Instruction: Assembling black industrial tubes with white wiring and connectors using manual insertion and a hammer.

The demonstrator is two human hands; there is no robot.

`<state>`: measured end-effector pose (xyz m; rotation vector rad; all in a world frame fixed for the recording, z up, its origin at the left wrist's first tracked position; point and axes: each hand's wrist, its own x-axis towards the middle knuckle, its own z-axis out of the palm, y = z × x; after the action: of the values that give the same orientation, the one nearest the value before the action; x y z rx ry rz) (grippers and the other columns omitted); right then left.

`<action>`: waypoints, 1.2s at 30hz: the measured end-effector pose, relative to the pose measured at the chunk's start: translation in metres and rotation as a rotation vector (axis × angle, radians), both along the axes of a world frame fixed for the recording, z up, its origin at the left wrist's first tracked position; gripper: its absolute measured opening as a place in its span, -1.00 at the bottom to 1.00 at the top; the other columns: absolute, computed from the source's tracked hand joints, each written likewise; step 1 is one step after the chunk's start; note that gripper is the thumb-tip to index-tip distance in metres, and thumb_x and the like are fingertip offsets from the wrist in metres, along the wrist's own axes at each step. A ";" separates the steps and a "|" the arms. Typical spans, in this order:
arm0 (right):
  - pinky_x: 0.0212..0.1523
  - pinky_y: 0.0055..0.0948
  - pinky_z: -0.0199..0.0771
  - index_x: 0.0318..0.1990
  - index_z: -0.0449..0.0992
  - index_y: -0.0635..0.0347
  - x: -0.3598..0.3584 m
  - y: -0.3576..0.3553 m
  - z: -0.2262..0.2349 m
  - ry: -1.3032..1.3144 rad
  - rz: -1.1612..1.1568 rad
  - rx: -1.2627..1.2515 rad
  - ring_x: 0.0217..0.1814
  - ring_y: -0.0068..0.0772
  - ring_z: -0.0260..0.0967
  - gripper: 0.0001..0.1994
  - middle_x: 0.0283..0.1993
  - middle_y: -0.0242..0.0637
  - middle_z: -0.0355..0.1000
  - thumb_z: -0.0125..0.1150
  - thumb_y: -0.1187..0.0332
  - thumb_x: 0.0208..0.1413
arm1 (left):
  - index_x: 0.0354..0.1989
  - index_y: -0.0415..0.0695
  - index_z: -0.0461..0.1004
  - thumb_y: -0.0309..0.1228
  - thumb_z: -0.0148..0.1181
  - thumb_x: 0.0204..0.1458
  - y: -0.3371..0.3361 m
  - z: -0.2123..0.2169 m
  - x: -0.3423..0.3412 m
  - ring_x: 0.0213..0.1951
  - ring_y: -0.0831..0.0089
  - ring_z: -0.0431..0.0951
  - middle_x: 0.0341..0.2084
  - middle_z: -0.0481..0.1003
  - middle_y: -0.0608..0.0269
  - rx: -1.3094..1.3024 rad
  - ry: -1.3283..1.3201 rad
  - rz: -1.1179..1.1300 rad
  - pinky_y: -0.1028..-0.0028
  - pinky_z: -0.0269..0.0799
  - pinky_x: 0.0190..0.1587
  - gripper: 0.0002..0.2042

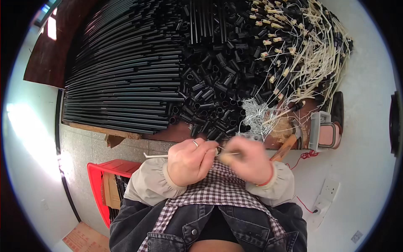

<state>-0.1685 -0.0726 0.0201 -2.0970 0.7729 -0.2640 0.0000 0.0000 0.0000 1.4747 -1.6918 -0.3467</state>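
Note:
My left hand (187, 163), a ring on one finger, is closed around a thin white cord or rod (156, 156) whose bent end sticks out to the left. At its fingertips the work is small and partly hidden, so I cannot make out the piece there. My right hand (251, 160) is close beside it, smeared by motion, with its fingers near the left fingertips. Just beyond both hands, a heap of short black plastic sleeves (218, 107) and a pile of small silver metal pins (254, 115) lie on the table.
Long black tubes (121, 84) are stacked at the left. White cords with connectors (319, 54) heap up at the far right. Near the table's right edge are a wooden handle (284, 148) and a clear plastic box (315, 131). A red basket (95, 185) stands lower left; a socket strip (329, 191) is right.

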 end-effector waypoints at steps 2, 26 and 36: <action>-0.62 -0.48 0.24 -0.39 0.47 0.13 -0.007 0.002 -0.004 -0.076 -0.123 -0.065 -0.65 -0.42 0.29 -0.86 -0.59 -0.38 0.41 0.26 0.35 -0.13 | -0.20 -0.16 0.51 -0.49 0.16 -0.09 0.001 0.011 0.004 -0.63 0.39 0.40 -0.53 0.50 0.29 0.080 0.067 -0.090 0.55 0.33 -0.57 -0.77; -0.50 -0.62 0.34 -0.22 0.55 0.23 -0.014 0.001 0.024 -0.441 0.390 -0.002 -0.52 -0.48 0.31 -0.72 -0.42 -0.34 0.48 0.32 0.53 -0.19 | -0.20 -0.17 0.48 -0.43 0.35 -0.25 -0.004 0.028 0.092 -0.31 0.30 0.49 -0.32 0.50 0.19 0.436 0.098 -0.226 0.40 0.43 -0.25 -0.64; -0.64 -0.63 0.33 -0.17 0.47 0.32 -0.044 0.000 0.018 -0.883 -0.125 0.282 -0.65 -0.53 0.31 -0.69 -0.42 -0.19 0.49 0.36 0.49 -0.12 | -0.17 -0.20 0.39 -0.62 0.14 -0.16 -0.031 -0.014 0.254 -0.23 0.29 0.48 -0.28 0.46 0.19 -0.120 -0.807 0.120 0.42 0.41 -0.13 -0.70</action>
<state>-0.2121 -0.0722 0.0381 -1.4417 0.3635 -1.0008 0.2535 -0.0313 -0.0141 1.7355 -2.1608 0.4789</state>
